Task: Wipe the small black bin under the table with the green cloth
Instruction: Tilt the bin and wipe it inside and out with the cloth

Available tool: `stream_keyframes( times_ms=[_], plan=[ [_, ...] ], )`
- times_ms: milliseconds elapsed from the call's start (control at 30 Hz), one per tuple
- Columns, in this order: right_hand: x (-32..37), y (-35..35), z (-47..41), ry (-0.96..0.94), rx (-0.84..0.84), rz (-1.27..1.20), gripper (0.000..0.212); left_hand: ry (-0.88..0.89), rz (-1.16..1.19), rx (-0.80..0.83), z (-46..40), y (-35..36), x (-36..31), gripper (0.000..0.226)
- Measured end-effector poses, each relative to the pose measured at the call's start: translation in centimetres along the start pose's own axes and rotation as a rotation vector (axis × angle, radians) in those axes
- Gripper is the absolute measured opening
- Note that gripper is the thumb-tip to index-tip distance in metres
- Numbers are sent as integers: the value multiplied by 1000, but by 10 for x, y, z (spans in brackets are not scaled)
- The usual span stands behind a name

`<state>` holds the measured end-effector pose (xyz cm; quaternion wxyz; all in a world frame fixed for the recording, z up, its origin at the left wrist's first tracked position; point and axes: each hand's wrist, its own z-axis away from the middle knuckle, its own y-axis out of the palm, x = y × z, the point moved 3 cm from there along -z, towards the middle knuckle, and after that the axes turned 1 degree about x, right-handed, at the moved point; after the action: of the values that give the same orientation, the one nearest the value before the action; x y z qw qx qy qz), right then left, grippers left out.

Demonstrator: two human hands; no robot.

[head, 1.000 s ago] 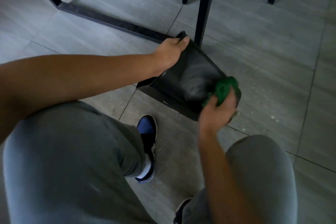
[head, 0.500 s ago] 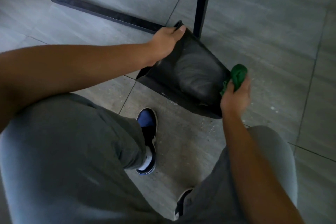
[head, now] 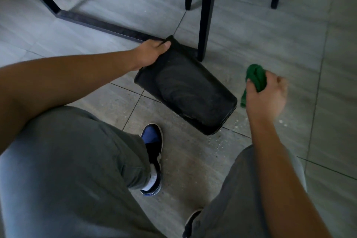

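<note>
While the left hand (head: pixel 152 52) holds the small black bin (head: pixel 185 87) tipped over on the floor (head: pixel 270 35), the right hand (head: pixel 265 94) has pulled away from it. A moment ago the green cloth (head: pixel 256 79) was rubbing the bin's side; now it is up in the air, just beside the bin but not touching. That looks like the end of one wipe, so the hand may be getting ready for another rub or a new side.

Left fingers are curled tight on the bin's far end. Right fingers are squeezed shut around the bunched cloth.

Close behind the bin stands a black table leg (head: pixel 205 15), and a low black bar (head: pixel 108 25) runs along the floor to the left. To the right the tiles are bare, so the hand has room to swing there. A blue shoe (head: pixel 151 141) sits near the bin's near end.
</note>
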<state>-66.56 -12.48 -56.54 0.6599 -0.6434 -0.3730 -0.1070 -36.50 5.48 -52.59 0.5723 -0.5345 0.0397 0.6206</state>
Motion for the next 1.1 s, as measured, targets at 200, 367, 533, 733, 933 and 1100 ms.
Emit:
stream_keyframes(
  times_ms=[200, 367, 533, 733, 933, 1100],
  plan=[
    [14, 41, 47, -56, 149, -222, 57, 33, 25, -20, 0, 9, -8, 42],
    [-10, 50, 32, 13, 194, -197, 55, 51, 46, 22, -1, 16, -20, 45],
    [-19, 66, 35, 69, 175, -151, 54, 30, 81, 103, -1, 28, -30, 69],
    [40, 80, 28, 36, 3, -163, 64, -75, 226, 91, -3, 39, -38, 96],
    [139, 105, 54, -362, -29, -36, 51, 16, 434, 20, -7, 38, -36, 64],
    [-4, 91, 50, 125, -40, -82, 55, 32, 361, -30, -4, 24, -23, 41]
  ],
)
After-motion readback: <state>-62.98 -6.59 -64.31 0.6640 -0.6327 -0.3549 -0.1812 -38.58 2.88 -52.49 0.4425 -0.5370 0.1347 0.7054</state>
